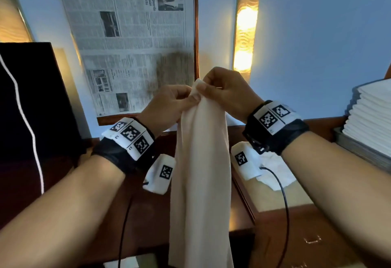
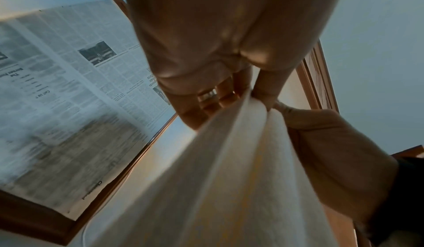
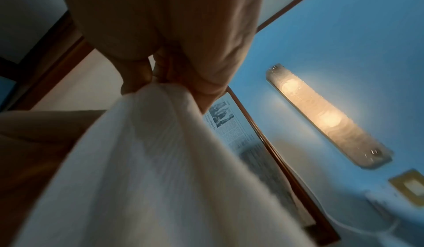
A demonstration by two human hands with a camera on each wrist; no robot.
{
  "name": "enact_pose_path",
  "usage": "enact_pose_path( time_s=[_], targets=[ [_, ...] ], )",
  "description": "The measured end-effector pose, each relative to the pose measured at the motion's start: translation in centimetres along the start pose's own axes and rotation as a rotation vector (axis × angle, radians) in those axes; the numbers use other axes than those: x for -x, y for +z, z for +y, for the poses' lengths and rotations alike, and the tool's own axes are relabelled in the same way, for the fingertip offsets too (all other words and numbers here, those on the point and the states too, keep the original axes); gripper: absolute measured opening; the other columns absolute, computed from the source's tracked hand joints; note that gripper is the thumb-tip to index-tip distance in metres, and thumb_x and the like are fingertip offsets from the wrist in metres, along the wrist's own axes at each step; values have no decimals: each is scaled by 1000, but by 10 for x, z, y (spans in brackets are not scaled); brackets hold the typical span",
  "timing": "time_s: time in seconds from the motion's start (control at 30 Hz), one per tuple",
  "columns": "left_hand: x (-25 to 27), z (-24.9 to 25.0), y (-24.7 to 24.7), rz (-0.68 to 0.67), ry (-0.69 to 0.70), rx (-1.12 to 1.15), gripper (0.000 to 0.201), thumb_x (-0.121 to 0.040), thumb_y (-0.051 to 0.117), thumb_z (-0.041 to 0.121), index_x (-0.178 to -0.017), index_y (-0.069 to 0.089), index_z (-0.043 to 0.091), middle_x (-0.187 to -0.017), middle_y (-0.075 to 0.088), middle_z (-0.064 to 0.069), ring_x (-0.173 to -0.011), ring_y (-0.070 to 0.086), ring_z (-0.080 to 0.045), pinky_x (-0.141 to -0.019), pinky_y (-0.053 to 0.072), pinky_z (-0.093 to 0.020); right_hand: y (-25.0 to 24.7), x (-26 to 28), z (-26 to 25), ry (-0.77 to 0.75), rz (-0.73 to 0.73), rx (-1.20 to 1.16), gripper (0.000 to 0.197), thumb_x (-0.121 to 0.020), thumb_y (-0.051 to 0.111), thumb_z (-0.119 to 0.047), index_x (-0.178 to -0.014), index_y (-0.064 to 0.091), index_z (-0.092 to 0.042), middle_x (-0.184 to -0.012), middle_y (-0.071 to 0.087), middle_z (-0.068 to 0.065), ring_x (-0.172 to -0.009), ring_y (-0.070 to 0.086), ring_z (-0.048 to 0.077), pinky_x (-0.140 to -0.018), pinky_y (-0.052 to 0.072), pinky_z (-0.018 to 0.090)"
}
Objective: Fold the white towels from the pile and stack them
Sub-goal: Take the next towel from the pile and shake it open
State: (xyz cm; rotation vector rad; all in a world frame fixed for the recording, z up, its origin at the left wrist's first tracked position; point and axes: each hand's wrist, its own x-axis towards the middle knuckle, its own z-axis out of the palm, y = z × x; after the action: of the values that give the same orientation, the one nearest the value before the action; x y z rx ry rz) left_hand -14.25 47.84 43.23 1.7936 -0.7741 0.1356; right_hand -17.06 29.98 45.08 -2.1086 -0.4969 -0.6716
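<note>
Overall illumination dim, with a cool blue cast on the walls. Sole visible source: a warm wall lamp upper centre of the head view, showing two overexposed hot spots and a yellow halo on the wall around it. A second warm glow lies at the upper left edge. Lower frame dark; the wooden surface carries only faint reflections. Straight edges bow at the head view's margins. Both wrist views are murky and soft: the towel is blurred, the newspaper smeared toward lower left.
</note>
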Motion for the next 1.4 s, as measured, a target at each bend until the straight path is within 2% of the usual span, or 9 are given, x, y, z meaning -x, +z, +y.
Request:
enact_pose_path(
  time_s=[0.2, 0.3, 0.5, 0.7, 0.83, 1.0, 1.2, 1.3, 1.4],
  targets=[
    [-16, -15, 4, 108, 62, -201, 16, -97, 63, 16, -89, 73, 6, -70, 65, 10, -66, 56, -1, -63, 46, -19, 30, 42, 70, 305, -127, -481, 39, -86, 69, -39, -97, 68, -2, -98, 69, 22, -87, 65, 31, -90, 51, 59],
    [-20, -27, 3, 124, 1, -297, 21, -96, 64, 16, -76, 69, 23, -57, 57, 18, -59, 51, 0, -59, 40, -18, 42, 74, 121, 443, -270, -521, 51, -86, 70, -37, -106, 67, 10, -103, 68, 29, -88, 63, 31, -90, 53, 54],
    [-15, -55, -21, 307, -110, -271, 39, -95, 62, 23, -82, 59, -14, -52, 54, -9, -49, 47, -22, -61, 42, -26, 35, 136, 233, 535, -440, -86, 29, -92, 69, -31, -84, 72, -4, -75, 69, 6, -64, 60, 10, -64, 50, 31],
    [-7, -73, -39, 610, -310, -200, 31, -95, 58, 15, -68, 69, 25, -65, 66, 5, -66, 62, -15, -60, 50, -26, 10, 187, 344, 685, -631, 547, 18, -93, 61, -46, -86, 72, -34, -79, 67, -7, -82, 66, 18, -80, 51, 35],
    [3, -75, -34, 672, -402, -175, 47, -101, 46, 14, -66, 69, 36, -51, 59, 26, -54, 56, 8, -56, 48, -12, -2, 211, 378, 863, -740, 774, 19, -93, 58, -41, -99, 70, -27, -98, 67, 0, -105, 62, 26, -105, 35, 43],
    [9, -82, -3, 726, -305, -192, 27, -95, 53, 15, -74, 62, 29, -77, 68, 14, -77, 64, -5, -75, 53, -27, 16, 195, 358, 784, -667, 741, 20, -85, 59, -21, -103, 69, -22, -113, 66, 5, -110, 62, 29, -99, 43, 41],
    [-1, -85, 59, 282, -195, -386, 23, -103, 51, 19, -82, 59, 21, -77, 57, 11, -71, 51, -7, -66, 41, -25, 68, 116, 223, 159, -240, -183, 9, -90, 66, -14, -94, 75, -12, -79, 71, -2, -64, 59, 9, -62, 48, 21],
    [-3, -86, 73, 101, -131, -412, 16, -98, 51, 27, -87, 60, 20, -86, 61, 6, -80, 54, -6, -77, 42, -27, 72, 82, 172, 94, -208, -426, 18, -94, 64, -17, -87, 66, -1, -75, 59, -2, -63, 54, 8, -56, 44, 24],
    [-4, -82, 71, 45, -84, -386, 15, -94, 49, 28, -81, 56, 29, -79, 56, 11, -71, 49, 2, -69, 39, -18, 73, 65, 156, 155, -141, -571, 25, -92, 64, -11, -86, 58, 13, -67, 51, 8, -48, 45, 7, -45, 38, 22]
  ],
)
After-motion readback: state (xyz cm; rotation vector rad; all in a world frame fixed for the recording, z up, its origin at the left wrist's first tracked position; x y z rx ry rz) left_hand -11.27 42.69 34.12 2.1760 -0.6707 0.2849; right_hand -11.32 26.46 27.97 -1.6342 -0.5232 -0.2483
